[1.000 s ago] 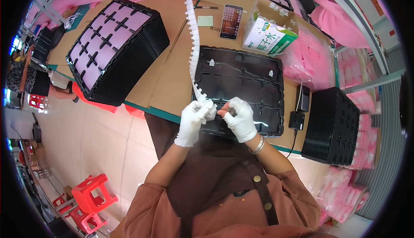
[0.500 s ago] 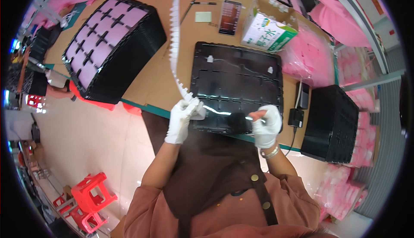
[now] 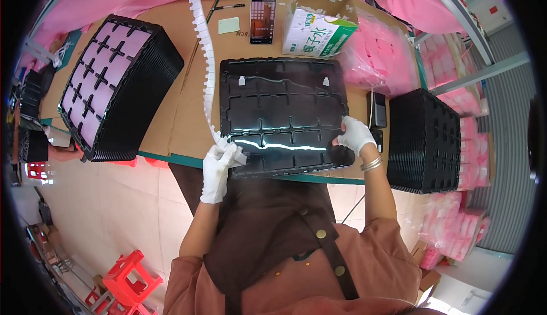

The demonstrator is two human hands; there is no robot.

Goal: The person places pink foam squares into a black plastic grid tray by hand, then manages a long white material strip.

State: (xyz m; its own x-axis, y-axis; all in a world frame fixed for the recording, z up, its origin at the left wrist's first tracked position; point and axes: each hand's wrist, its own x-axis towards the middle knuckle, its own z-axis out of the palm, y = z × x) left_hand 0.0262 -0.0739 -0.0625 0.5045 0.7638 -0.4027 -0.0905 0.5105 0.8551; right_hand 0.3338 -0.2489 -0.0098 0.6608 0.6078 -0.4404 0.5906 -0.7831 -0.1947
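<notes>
A black moulded tray [image 3: 283,112] with several compartments lies on the table in front of me; two small white parts sit in its far row. My left hand [image 3: 219,164], in a white glove, grips the lower end of a long white notched strip [image 3: 204,58] that runs up and away across the table. My right hand [image 3: 356,135], also gloved, rests on the tray's right near corner, fingers curled at its edge; what it pinches, if anything, is too small to tell.
A stack of black trays with pink sheets [image 3: 111,84] stands at the left, another black stack [image 3: 424,138] at the right. A phone [image 3: 262,13], a green-and-white carton [image 3: 316,27], pink bags [image 3: 379,58] and a small dark device [image 3: 376,110] lie around. Red stools [image 3: 122,278] stand on the floor.
My hands were together at the strip's end near the tray's front edge. The right hand has since swung right to the tray's right corner; the left still holds the strip.
</notes>
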